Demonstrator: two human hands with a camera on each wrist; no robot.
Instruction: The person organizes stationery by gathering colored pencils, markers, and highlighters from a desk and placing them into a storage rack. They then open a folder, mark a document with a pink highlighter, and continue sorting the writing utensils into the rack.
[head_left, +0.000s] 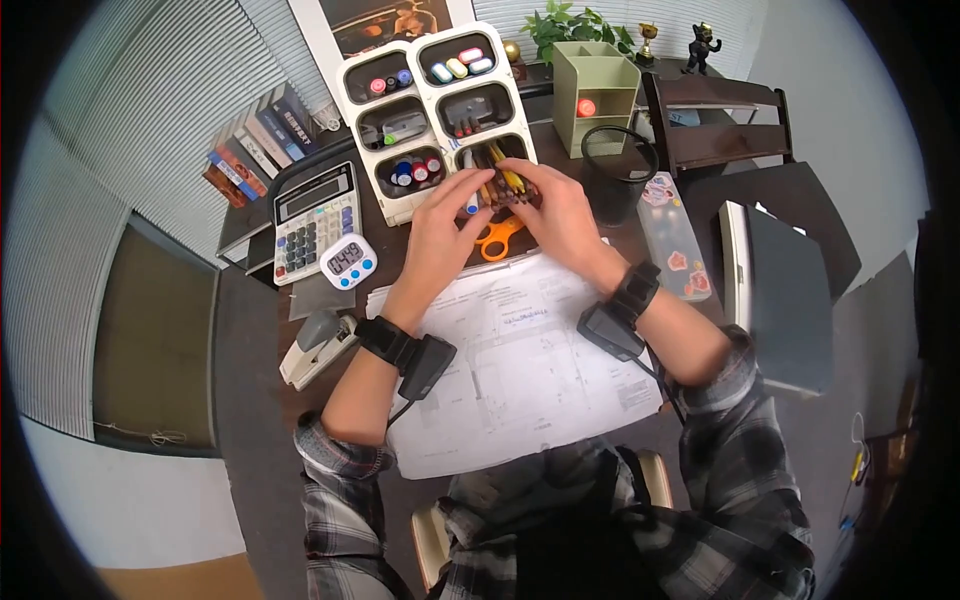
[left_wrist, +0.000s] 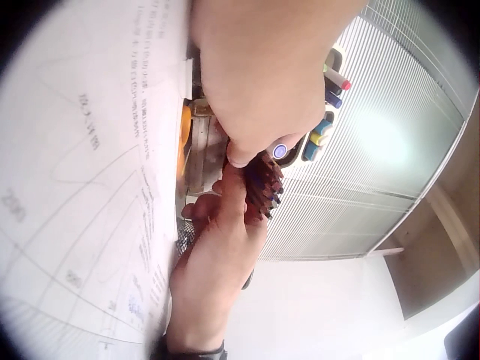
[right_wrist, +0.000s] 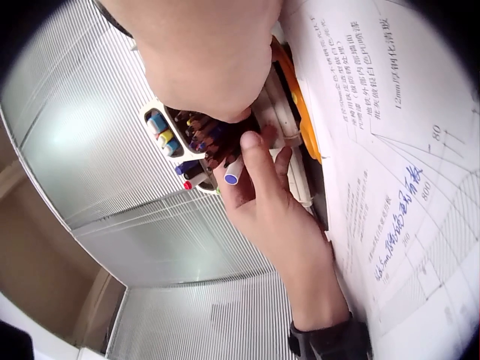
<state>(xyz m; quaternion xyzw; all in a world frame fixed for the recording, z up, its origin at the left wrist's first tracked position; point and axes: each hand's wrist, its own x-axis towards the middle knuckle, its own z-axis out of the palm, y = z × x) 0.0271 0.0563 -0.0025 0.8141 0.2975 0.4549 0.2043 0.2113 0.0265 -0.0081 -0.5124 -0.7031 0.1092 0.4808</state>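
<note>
Both hands close around a bundle of coloured pencils (head_left: 508,182) at the lower right compartment of a white organizer (head_left: 424,88). My left hand (head_left: 443,222) grips the bundle from the left, its thumb beside a white marker (right_wrist: 233,177) with a blue end that stands among the pencils. From the right, my right hand (head_left: 562,218) holds the same bundle with thumb and fingers. Pencil tips poke out between the hands in the left wrist view. The palms hide the lower part of the bundle. Orange-handled scissors (head_left: 498,240) lie just below the hands.
Printed drawing sheets (head_left: 500,390) cover the near desk. To the left are a calculator (head_left: 315,222), a timer (head_left: 348,262), a stapler (head_left: 318,348) and books (head_left: 262,140). Rightward stand a black mesh cup (head_left: 615,195), a green holder (head_left: 575,110), a clear sticker-covered case (head_left: 672,235) and a grey binder (head_left: 785,300).
</note>
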